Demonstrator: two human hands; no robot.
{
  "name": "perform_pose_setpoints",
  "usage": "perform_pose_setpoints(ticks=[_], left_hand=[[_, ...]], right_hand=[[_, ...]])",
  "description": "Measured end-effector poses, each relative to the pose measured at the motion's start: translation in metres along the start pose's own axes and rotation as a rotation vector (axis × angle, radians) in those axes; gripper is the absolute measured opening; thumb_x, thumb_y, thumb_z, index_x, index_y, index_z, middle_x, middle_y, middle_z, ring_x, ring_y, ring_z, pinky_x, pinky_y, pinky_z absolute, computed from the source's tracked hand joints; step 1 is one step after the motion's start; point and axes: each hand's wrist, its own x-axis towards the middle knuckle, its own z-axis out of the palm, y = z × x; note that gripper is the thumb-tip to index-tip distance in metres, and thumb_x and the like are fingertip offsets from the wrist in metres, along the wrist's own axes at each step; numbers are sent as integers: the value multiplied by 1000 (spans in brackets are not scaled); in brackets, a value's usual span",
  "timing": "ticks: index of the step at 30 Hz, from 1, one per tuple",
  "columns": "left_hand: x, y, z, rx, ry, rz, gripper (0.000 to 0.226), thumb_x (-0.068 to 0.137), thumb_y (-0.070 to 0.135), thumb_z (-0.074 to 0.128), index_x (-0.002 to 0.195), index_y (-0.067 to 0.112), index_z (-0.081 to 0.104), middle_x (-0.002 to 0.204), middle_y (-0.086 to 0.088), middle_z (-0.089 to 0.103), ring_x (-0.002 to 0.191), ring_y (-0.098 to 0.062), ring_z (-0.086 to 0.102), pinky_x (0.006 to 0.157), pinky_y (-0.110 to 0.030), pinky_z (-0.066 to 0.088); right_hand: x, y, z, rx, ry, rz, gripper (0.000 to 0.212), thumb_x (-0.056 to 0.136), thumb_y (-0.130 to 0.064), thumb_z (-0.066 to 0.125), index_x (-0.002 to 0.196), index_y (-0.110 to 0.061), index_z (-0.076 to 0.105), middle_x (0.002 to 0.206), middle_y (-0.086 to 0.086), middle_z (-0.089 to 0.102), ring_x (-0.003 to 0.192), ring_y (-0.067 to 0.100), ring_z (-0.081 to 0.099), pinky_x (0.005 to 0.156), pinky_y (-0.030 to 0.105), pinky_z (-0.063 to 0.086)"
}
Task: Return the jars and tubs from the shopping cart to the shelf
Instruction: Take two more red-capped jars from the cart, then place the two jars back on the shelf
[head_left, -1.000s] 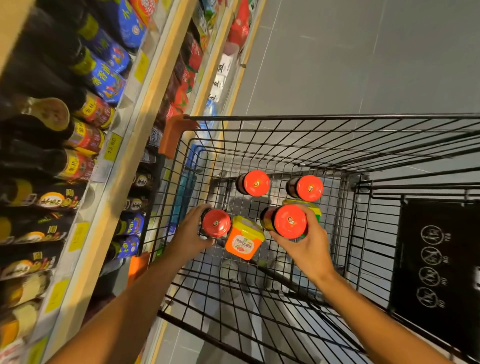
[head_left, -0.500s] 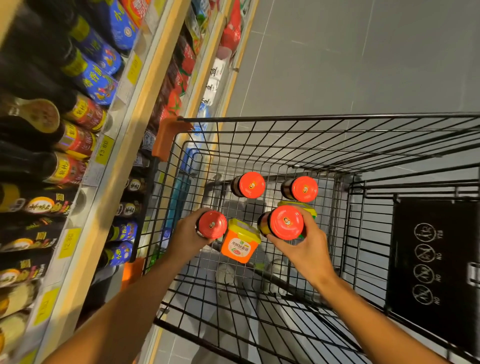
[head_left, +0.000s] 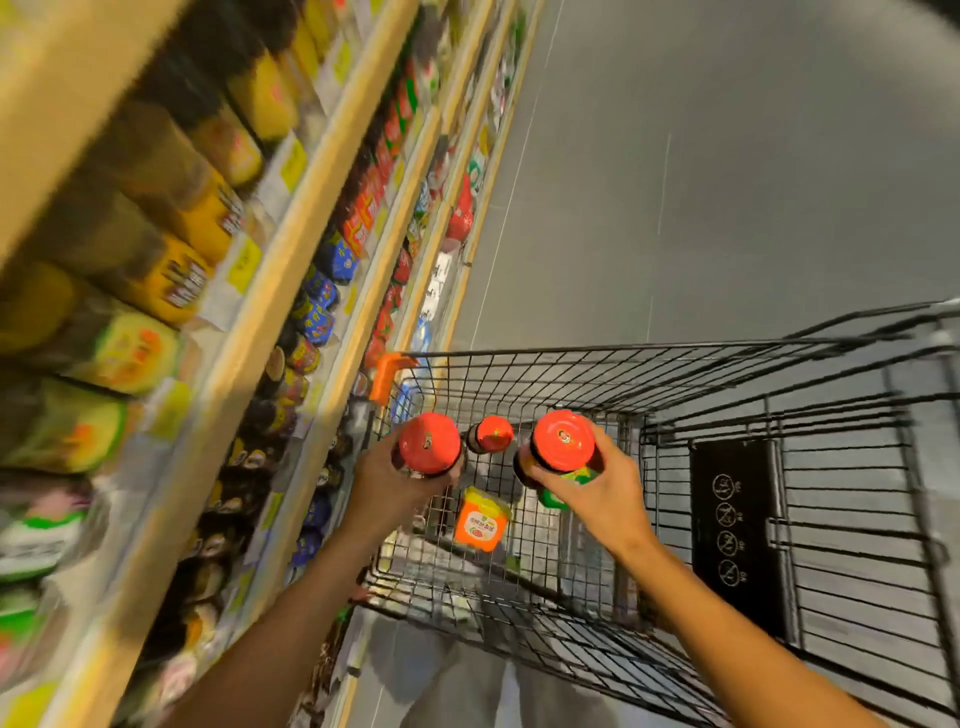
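- Your left hand grips a red-lidded dark glass jar.
- Your right hand grips a second red-lidded jar.
- Orange plastic tub sits in the black wire shopping cart.

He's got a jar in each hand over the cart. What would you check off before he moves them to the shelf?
1. Left hand grip round its red-lidded jar: ok.
2. Right hand grip round the other jar: ok.
3. Both jars lifted above the cart rim: cannot tell.
4. Free slot on the shelf: cannot tell, that side is blurred.
5. Items left in the cart: not ok, an orange tub and one more jar remain.
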Motion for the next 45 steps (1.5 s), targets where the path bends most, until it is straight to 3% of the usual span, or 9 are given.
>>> perform_pose_setpoints(ticks=[2,7,10,19,27,34,36,40,45], left_hand=[[-13,35,-16,-21,5,27,57,59,25,95,108,27,65,104,6,71,94,-6,66,79,-23,54],[-41,108,-50,-42,47,125,58,54,21,97,100,36,64,95,11,73,87,-2,67,87,-22,53],[-57,139,-68,-59,67,179,57,52,30,98,100,32,67,93,11,74,84,-2,68,80,-21,53],[-98,185,-97,-154,83,310,66,48,44,93,107,32,68,94,15,75,90,5,67,82,-17,52],[-139,201,-112,-195,127,351,59,56,23,96,106,33,67,96,14,75,93,5,68,75,-9,51],[-233,187,-146,-206,443,294,57,55,30,94,103,37,65,91,31,72,89,14,64,73,-3,47],[-273,179,-153,-193,561,257,57,56,30,94,101,43,61,87,44,65,88,19,62,73,-1,44],[-362,158,-151,-180,826,148,69,45,46,96,103,47,59,88,45,64,91,22,59,76,-2,44],[-475,130,-128,-189,1092,-6,61,58,24,94,99,46,55,83,47,62,84,27,56,70,3,41]], right_hand=[[-7,-29,-15,5,13,-16,70,66,-25,93,126,-24,59,107,-22,66,99,-16,61,85,1,42],[-28,-92,-48,-30,55,-72,70,61,-35,95,121,-34,59,106,-15,70,98,-12,63,84,2,44],[-44,-127,-65,-38,57,-126,68,62,-32,95,119,-39,58,103,-21,69,98,-12,63,86,4,45],[-79,-185,-85,-31,80,-247,79,62,-51,88,131,-25,59,119,-14,68,115,4,62,103,36,51],[-98,-216,-94,-19,69,-344,73,62,-47,91,127,-27,63,115,-17,71,109,1,65,99,29,52],[-110,-255,-69,34,-170,-549,68,59,-44,91,120,-36,62,104,-32,70,101,-8,66,86,9,50],[-118,-264,-54,58,-279,-596,72,59,-45,91,124,-34,62,105,-31,70,101,-7,66,85,10,51],[-152,-275,-21,102,-516,-683,72,59,-47,91,124,-34,64,110,-25,70,104,-5,66,90,19,54],[-228,-275,19,167,-824,-742,72,60,-43,89,126,-32,63,116,-16,70,108,1,65,92,16,52]])
